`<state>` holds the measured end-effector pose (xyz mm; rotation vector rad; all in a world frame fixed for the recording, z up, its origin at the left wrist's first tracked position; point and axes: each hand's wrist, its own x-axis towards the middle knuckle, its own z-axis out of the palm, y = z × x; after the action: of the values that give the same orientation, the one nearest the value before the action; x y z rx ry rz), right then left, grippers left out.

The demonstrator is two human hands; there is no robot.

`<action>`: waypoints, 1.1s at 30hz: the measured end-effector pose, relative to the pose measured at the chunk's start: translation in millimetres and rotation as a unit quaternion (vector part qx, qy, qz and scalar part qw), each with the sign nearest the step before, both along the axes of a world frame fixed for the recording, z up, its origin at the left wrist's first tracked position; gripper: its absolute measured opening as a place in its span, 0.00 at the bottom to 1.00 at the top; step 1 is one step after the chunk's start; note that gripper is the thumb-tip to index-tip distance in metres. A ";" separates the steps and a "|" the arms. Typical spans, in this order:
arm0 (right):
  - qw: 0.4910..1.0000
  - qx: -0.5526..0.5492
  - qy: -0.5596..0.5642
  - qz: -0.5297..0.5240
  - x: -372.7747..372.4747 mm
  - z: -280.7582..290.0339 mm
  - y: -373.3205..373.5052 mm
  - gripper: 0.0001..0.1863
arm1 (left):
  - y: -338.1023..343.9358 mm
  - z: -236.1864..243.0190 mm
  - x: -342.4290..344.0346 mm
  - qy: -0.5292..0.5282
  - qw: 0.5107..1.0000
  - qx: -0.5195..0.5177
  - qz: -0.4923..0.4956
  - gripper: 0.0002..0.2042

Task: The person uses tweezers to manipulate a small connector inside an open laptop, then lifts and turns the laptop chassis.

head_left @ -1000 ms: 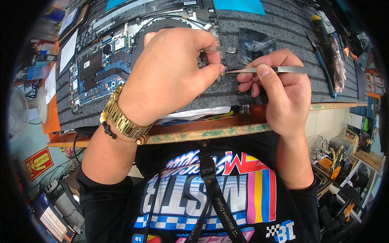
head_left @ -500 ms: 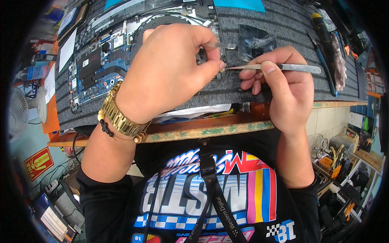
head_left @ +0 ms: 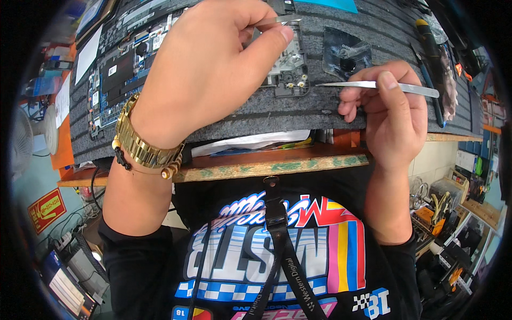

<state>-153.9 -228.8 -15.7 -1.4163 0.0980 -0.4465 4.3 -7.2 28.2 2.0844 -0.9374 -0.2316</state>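
My left hand (head_left: 213, 69) is closed on a slim, flat silver metal tool (head_left: 280, 21), whose end looks like that of tweezers. This hand is over an opened laptop (head_left: 112, 72) and hides much of its inside. At the laptop's near right corner a grey frame (head_left: 290, 88) shows, with small brass-coloured fittings. My right hand (head_left: 394, 101) pinches pointed silver tweezers (head_left: 410, 88) between thumb and fingers. Their tip points left, toward the laptop corner but apart from it. A small dark plastic pouch (head_left: 345, 53) lies on the mat above the tweezers.
A grey striped mat (head_left: 314, 114) covers the bench. Its worn wooden edge (head_left: 272, 167) runs in front of me, above an open shelf with papers (head_left: 250, 143). At the right lie a yellow-and-black screwdriver (head_left: 425, 37) and a slim blue-handled tool (head_left: 434, 101).
My left hand has moved up and away from the laptop corner with its metal tool, uncovering that corner. My right hand has drawn the tweezers to the right.
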 end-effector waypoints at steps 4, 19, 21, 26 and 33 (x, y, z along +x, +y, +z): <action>0.999 0.032 -0.034 0.015 -0.7 -2.1 -6.8 0.13 | 3.1 13.3 -1.9 -0.016 1.000 -0.010 -0.011 0.11; 0.995 0.091 -0.040 -0.004 0.5 -2.9 -8.2 0.29 | 20.6 24.5 17.3 0.138 0.967 -0.210 0.042 0.18; 0.992 0.120 -0.035 -0.012 2.0 -3.7 -9.1 0.29 | 32.9 34.2 9.9 0.163 0.929 -0.326 -0.068 0.24; 0.986 0.157 -0.053 0.003 2.7 -6.5 -14.2 0.29 | 90.6 81.8 -50.1 0.238 0.751 -0.479 -0.387 0.25; 0.988 0.147 -0.047 -0.001 1.5 -7.4 -13.0 0.28 | 109.8 117.1 -108.4 0.188 0.753 -0.472 -0.418 0.24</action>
<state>-152.3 -241.8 -23.1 -1.1045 0.0842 -0.4798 -104.1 102.6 145.2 0.5657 -1.3049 -0.4859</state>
